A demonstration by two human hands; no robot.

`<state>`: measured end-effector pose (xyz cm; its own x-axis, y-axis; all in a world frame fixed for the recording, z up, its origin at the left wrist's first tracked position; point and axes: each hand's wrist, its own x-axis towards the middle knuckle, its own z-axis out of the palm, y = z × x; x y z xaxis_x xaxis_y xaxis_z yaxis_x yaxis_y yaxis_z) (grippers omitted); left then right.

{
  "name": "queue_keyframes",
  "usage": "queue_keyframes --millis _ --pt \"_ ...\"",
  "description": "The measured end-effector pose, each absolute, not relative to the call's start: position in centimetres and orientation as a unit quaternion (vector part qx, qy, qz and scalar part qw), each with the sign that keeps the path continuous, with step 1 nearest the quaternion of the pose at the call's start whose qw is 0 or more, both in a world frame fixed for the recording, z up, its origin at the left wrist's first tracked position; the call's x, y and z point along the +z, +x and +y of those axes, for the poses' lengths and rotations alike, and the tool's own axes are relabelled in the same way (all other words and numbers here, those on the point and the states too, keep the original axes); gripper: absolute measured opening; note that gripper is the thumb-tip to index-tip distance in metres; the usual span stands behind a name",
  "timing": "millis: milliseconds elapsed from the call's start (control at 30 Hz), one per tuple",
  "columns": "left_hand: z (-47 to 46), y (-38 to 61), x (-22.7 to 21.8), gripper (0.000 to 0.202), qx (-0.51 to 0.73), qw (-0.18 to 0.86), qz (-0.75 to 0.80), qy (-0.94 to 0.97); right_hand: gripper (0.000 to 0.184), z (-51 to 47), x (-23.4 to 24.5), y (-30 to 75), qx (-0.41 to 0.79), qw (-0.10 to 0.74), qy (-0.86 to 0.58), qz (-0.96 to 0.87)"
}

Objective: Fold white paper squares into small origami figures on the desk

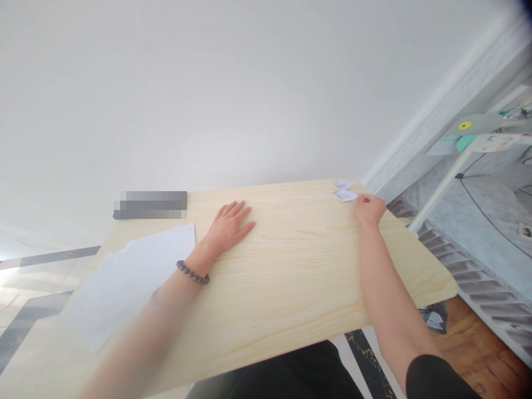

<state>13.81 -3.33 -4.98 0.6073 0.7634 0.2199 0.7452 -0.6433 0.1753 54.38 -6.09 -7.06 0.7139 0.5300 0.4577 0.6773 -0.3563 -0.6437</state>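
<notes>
My left hand (230, 224) lies flat on the pale wooden table (282, 266), fingers stretched out, holding nothing. A beaded bracelet (192, 272) circles that wrist. At the far right of the table, my right hand (369, 209) is closed in a pinch on the tip of a small folded white paper (344, 195). A second folded paper (343, 184) lies just behind it, near the back edge. White paper sheets (141, 260) are spread to the left, partly behind my left forearm.
A dark, blurred-out object (152, 205) sits at the back left corner. Behind the table rises a white wall (249, 100). To the right stands a white metal frame (444, 185). Below the table's right end is a dark plastic bag (435, 318) on the floor.
</notes>
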Motion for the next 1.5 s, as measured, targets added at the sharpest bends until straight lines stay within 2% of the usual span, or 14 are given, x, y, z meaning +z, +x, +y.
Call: queue_keyframes --millis 367,967,1167,1333,1500 --pt "-3.2 13.8 -4.9 0.053 0.134 0.03 0.427 0.894 0.032 -5.9 -6.6 55.3 -0.097 0.417 -0.857 -0.285" --pt "-3.3 13.8 -4.7 0.053 0.132 0.043 0.429 0.893 0.026 -5.9 -6.4 54.7 -0.082 0.406 -0.853 -0.319" --pt "-3.2 13.8 -4.8 0.052 0.131 0.043 0.431 0.892 0.034 -6.1 -6.5 52.4 -0.098 0.432 -0.832 -0.335" --pt "-3.2 13.7 -4.8 0.05 0.143 0.042 0.423 0.894 0.027 -5.0 -5.9 47.1 -0.087 0.425 -0.785 -0.441" --pt "-3.7 14.1 -4.5 0.045 0.167 0.045 0.424 0.889 0.023 -4.6 -5.6 41.4 -0.061 0.37 -0.718 -0.586"
